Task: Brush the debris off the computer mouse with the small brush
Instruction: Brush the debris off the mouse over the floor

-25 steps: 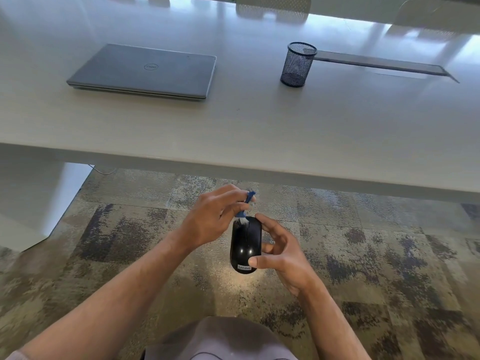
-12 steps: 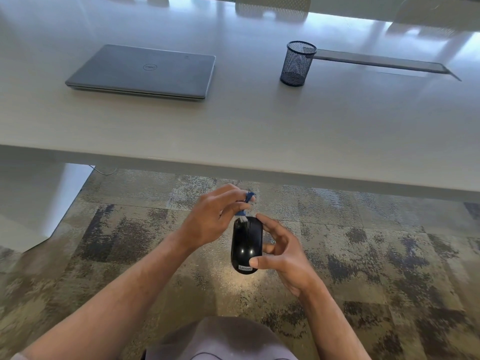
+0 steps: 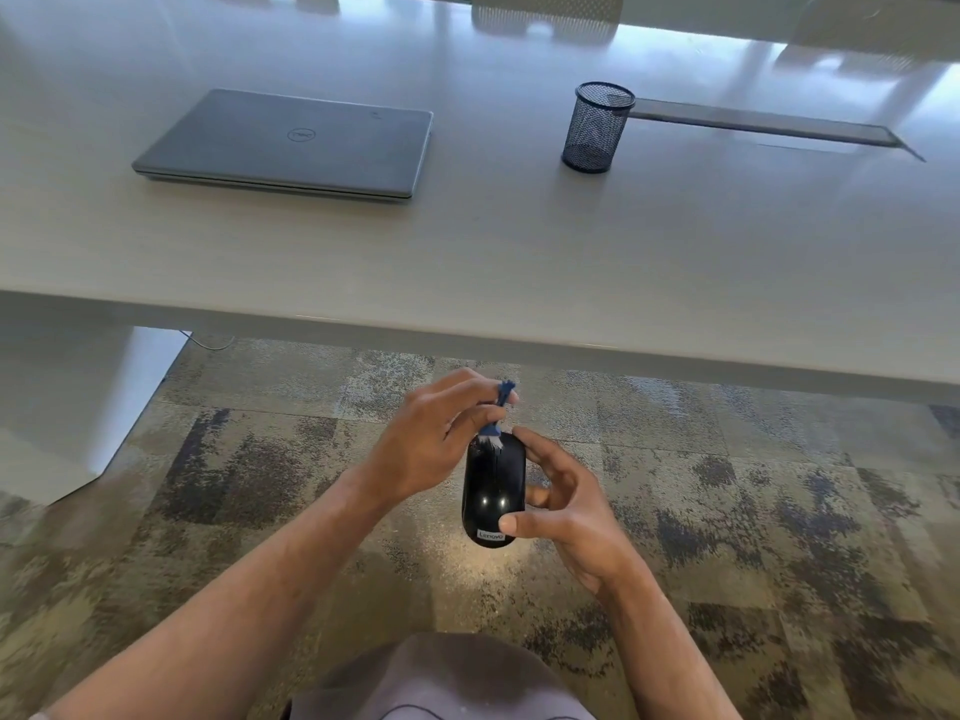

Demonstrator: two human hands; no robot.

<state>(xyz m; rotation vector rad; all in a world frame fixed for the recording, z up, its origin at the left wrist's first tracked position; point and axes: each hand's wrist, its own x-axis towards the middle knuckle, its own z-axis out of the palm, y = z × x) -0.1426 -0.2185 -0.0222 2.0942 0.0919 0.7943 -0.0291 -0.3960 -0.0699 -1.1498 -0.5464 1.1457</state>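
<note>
Desk (image 3: 519, 262) across top; closed Dell laptop (image 3: 291, 145) near far-left corner, mesh pen cup (image 3: 596, 128) toward far right, both well apart from work. Lenovo mouse (image 3: 493, 491) held off near edge, over carpet (image 3: 234, 485), prob. so debris drops clear of desk. Right hand (image 3: 566, 511) curled round mouse, steadying it. Left hand (image 3: 441, 439) pinching small blue brush (image 3: 497, 415), bristles on mouse's far end, approx. scroll-wheel area.

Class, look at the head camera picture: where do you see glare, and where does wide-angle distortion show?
Head view: two bright glints sit on the glossy black mouse, and window glare washes the far side of the table. Head view: the table's near edge bows, a sign of wide-angle distortion.
</note>
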